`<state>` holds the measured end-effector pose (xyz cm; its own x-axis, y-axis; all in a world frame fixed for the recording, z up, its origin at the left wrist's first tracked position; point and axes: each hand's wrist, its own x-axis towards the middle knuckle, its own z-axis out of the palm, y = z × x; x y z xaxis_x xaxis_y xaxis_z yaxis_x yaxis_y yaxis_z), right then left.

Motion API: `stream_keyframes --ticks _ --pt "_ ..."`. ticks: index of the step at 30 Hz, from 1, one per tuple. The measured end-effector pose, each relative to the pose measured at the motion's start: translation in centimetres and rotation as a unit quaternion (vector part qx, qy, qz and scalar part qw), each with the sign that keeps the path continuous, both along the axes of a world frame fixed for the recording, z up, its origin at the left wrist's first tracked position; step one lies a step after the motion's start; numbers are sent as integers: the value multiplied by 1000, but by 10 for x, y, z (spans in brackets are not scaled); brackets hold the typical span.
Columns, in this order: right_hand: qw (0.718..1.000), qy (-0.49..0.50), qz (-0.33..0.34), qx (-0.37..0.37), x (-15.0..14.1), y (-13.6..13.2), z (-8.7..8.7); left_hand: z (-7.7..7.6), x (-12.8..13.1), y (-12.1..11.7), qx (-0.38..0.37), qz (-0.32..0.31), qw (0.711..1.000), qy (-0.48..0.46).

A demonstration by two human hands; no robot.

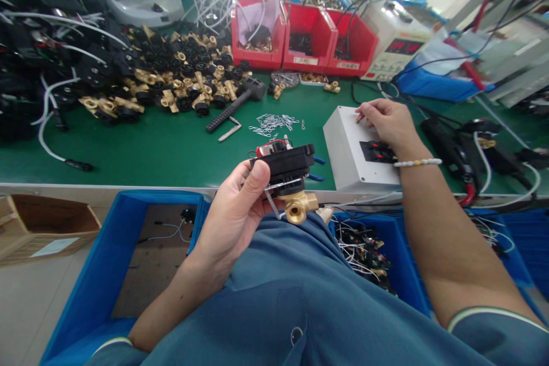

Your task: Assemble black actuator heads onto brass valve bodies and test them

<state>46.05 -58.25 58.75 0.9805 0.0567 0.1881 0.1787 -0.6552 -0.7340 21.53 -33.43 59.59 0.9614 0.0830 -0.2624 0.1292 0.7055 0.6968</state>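
My left hand grips an electric valve above my lap, thumb on its black housing. Its brass body points down, and red wiring shows at the top of the housing. A thin metal pin sticks out beside the brass, and a light cable hangs near my fingers. My right hand rests over a grey metal box with a black and red terminal panel. Its thumb and forefinger pinch at the box's upper face, on a tiny part too small to name.
Behind lie loose spring clips, a black hammer, a hex key and a heap of brass fittings. Red bins and a power supply line the back. Blue crates stand below the green table.
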Motion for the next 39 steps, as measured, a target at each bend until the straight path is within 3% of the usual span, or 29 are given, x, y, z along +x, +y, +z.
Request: stream_keyframes --ticks 7,13,19,26,32,39 --pt "1000 -5 -3 -13 -2 1 2 -3 0 1 -14 -10 1000 -12" --pt "999 -6 -24 -43 -7 5 8 7 7 2 -93 -2 995 42" --pt "997 1 -46 -64 -8 7 10 6 7 8 -154 -98 983 21" --pt "997 6 -48 -59 -8 6 10 -10 4 18 -227 -137 963 -50" --pt "997 2 -56 -48 -2 5 7 -16 8 17 -166 -179 966 -90" --pt "997 20 -47 -53 -6 7 9 -18 5 18 -95 -168 980 -46"
